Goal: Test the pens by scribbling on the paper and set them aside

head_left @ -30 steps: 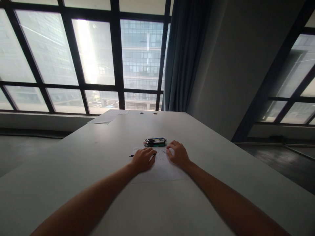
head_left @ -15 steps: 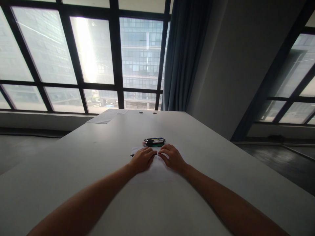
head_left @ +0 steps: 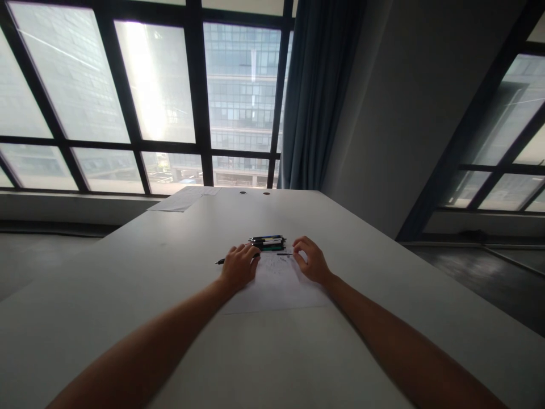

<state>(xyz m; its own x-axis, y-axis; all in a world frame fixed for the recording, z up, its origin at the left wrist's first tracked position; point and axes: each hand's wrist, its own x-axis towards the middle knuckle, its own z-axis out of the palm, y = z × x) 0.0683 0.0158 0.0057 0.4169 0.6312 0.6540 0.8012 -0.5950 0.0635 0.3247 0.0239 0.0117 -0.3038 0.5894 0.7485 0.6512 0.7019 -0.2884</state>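
My left hand (head_left: pixel 239 267) is closed around a dark pen (head_left: pixel 220 261), whose one end sticks out to the left of the fingers. My right hand (head_left: pixel 312 260) pinches the end of a thin pen refill (head_left: pixel 284 254), partly pale and partly dark, that spans the gap towards the left hand. Whether its left end is still inside the pen cannot be made out. Under both hands lies a white sheet of paper (head_left: pixel 276 292) with faint scribbles. Just beyond them is a pile of several pens (head_left: pixel 268 242), mostly dark, some with white, blue or green parts.
The white table (head_left: pixel 170 272) runs away from me to the window (head_left: pixel 242 91). Papers (head_left: pixel 179 200) lie at its far left corner. Two round dark discs (head_left: pixel 254 193) sit near the far edge. A blue curtain (head_left: pixel 313 113) hangs behind.
My hands have drawn apart, the left one leftward with the pen and the right one rightward. The thin refill now shows between them, and more of the scribbled paper is uncovered.
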